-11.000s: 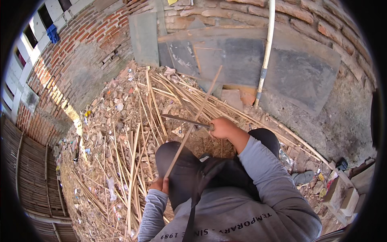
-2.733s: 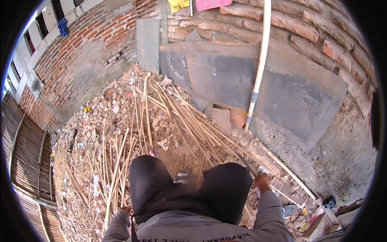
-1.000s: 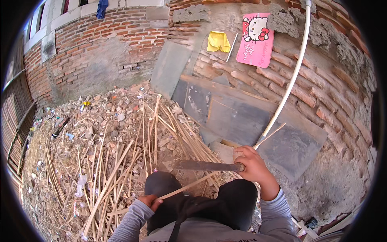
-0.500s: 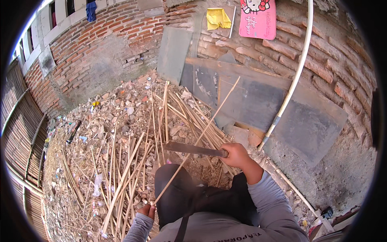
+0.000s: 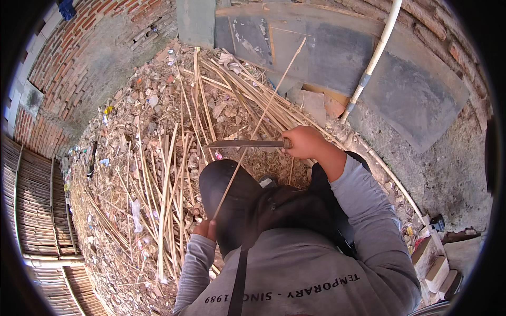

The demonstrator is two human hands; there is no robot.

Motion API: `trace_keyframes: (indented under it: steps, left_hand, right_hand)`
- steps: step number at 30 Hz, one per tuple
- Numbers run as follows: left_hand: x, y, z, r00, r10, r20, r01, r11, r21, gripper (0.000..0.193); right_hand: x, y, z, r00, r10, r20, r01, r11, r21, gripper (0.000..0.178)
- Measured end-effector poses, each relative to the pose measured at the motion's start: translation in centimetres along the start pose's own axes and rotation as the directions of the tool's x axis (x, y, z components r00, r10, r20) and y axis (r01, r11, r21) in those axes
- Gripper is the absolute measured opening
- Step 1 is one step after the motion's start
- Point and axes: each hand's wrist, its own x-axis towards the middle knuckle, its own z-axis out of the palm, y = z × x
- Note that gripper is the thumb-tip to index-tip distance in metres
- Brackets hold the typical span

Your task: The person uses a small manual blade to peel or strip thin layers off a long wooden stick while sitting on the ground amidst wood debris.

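My right hand [image 5: 303,143] is closed round the handle of a machete [image 5: 240,144]; its long dark blade points left, above my knees. The lower end of a long thin bamboo strip [image 5: 274,95] is in my closed left hand [image 5: 205,229], beside my left thigh. From there the strip slants up and to the right, past my left knee. The blade crosses the strip near its middle; whether they touch, I cannot tell. Beyond the machete lies a bundle of split bamboo strips [image 5: 247,89]. More loose strips [image 5: 164,210] lie left of my left leg.
Rubble and litter [image 5: 118,152] cover the ground. A brick wall [image 5: 100,47] stands at the far left, with dark boards [image 5: 337,58] against the wall on the right. A pale pole [image 5: 378,55] leans there. Bamboo fencing [image 5: 37,195] lines the left side.
The view has tilted downward, so the scene sits higher in it. The blade is now closer to level. Both hands keep hold of the machete and the bamboo strip.
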Motion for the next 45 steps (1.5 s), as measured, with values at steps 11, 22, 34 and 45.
trace_keyframes:
  steps: [11,22,34,45]
  left_hand:
    - [0.5,-1.6,0.0,0.993,-0.021,0.115,0.034,0.992,-0.118,0.052]
    - [0.6,-2.2,-0.2,0.992,0.000,0.128,0.024,0.982,-0.187,0.056]
    - [1.0,-1.9,-0.4,0.984,-0.063,0.168,0.096,0.977,-0.192,0.061]
    - [1.2,-2.6,0.4,0.999,-0.013,0.045,0.016,0.997,-0.080,0.063]
  right_hand:
    - [2.6,0.0,1.7,0.980,-0.073,0.187,0.049,0.990,0.131,0.040]
    - [2.7,-3.4,2.1,0.958,-0.136,0.252,0.124,0.990,0.064,0.035]
    - [3.3,-1.6,3.3,0.981,-0.069,0.180,0.055,0.995,0.085,0.032]
    - [4.5,2.2,3.9,0.997,0.076,0.034,-0.082,0.974,0.213,0.033]
